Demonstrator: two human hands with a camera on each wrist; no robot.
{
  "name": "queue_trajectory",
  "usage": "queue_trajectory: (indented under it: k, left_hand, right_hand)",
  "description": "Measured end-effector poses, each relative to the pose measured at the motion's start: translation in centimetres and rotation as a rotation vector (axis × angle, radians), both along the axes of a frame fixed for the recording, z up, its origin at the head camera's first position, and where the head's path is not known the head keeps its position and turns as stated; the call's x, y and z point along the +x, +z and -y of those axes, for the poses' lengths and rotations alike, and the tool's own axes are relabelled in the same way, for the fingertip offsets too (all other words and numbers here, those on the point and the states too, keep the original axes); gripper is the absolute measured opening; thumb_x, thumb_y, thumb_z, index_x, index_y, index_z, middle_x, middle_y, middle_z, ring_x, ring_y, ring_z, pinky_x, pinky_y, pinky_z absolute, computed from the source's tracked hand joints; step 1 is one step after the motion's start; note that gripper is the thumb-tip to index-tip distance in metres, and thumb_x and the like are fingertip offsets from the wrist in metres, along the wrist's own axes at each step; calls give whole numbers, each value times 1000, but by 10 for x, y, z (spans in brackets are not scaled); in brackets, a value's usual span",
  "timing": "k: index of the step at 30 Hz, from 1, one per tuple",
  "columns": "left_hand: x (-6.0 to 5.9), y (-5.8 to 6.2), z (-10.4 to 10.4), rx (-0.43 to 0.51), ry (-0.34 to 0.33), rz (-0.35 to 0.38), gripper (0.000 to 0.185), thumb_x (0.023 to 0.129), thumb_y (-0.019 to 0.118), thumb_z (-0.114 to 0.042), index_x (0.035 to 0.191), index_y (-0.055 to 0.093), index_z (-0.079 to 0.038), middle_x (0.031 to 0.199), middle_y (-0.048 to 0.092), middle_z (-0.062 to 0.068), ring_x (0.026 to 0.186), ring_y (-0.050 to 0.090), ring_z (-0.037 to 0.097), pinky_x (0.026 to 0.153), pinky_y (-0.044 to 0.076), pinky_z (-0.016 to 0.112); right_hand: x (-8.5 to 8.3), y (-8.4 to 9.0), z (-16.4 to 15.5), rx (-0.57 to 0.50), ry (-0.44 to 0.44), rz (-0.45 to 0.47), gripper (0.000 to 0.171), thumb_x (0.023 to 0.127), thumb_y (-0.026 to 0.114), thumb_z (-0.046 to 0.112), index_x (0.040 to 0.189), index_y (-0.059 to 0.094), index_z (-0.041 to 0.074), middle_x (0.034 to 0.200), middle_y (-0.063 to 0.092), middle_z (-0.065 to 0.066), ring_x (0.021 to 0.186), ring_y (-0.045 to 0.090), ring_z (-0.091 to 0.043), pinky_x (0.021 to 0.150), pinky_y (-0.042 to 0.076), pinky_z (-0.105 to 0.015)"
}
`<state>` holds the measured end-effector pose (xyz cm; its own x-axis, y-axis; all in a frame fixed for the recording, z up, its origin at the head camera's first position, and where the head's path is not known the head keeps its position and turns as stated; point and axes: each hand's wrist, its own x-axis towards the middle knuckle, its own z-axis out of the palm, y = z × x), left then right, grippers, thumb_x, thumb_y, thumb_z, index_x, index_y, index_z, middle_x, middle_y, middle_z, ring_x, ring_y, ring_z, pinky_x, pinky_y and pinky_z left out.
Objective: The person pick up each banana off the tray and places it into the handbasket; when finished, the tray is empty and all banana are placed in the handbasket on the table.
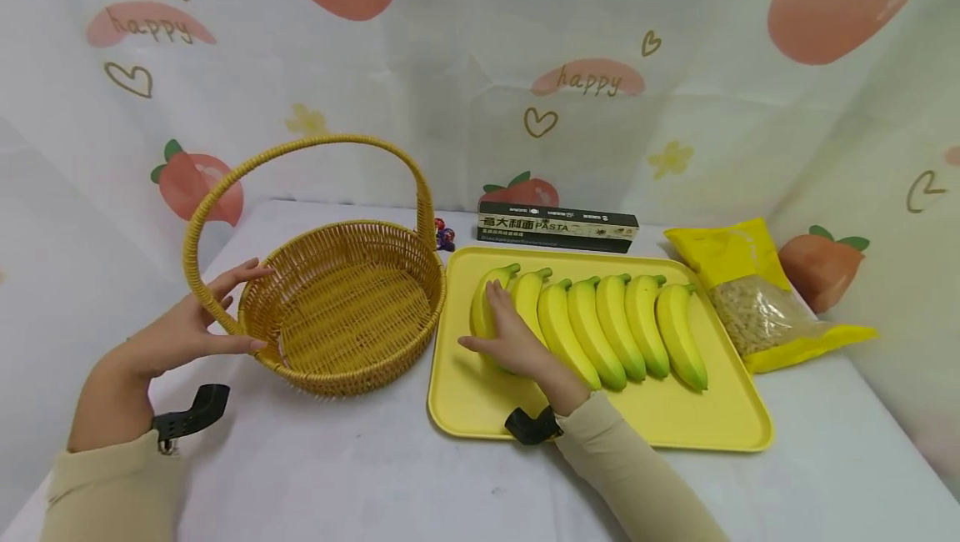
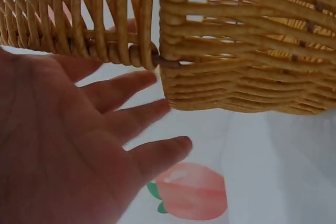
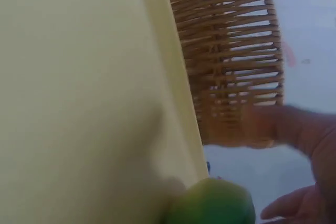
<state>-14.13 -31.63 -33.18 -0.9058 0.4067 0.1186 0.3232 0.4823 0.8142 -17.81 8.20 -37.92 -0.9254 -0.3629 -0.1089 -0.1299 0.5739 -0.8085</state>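
Head view shows the left hand (image 1: 183,329) by the side of a woven basket (image 1: 352,308), right where the handle meets the rim. Its fingers are straight and spread, and the fingertips touch the weave. The left wrist view shows the same: flat palm, loose fingers (image 2: 134,85), nothing held.

The right hand (image 1: 513,338) lies on top of the leftmost banana (image 1: 483,308) in a row of seven. Its fingers wrap over the banana and the thumb sticks out toward the basket. The right wrist view is blurry, so how firm the hold is cannot be told.

The bananas lie side by side on a yellow tray (image 1: 690,425), just right of the basket. Behind the tray is a pasta box (image 1: 558,227). To the right lies a yellow bag (image 1: 750,296). All sit on a white table (image 1: 390,475).
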Motion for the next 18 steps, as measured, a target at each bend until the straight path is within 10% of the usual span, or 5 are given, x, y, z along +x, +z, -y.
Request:
queue_trajectory:
  k: [3,9,18]
  left_hand:
    - [0,-2,1,-45,1,15,75,75,72,2,139,35,-11,144,30,-10,125,21,-17,96,20,72]
    - [4,-4,0,-210,73,48,61,79,73,-13,132,45,-8,131,43,-6,109,33,-15,79,43,16]
    - [5,-1,-2,-261,102,116,56,81,72,-21,129,48,-5,126,48,15,99,40,-9,75,47,18]
  right_hand:
    - [-1,-4,2,1,-29,-26,90,85,67,24,149,7,3,157,-3,-14,145,1,-29,116,11,-47]
    - [-3,-7,3,-48,-46,-68,81,87,65,19,148,16,2,157,-4,-15,144,4,-32,115,15,-49]
    - [-4,-12,1,-93,-12,-114,72,88,63,12,146,21,1,157,1,-13,144,6,-32,114,18,-50]
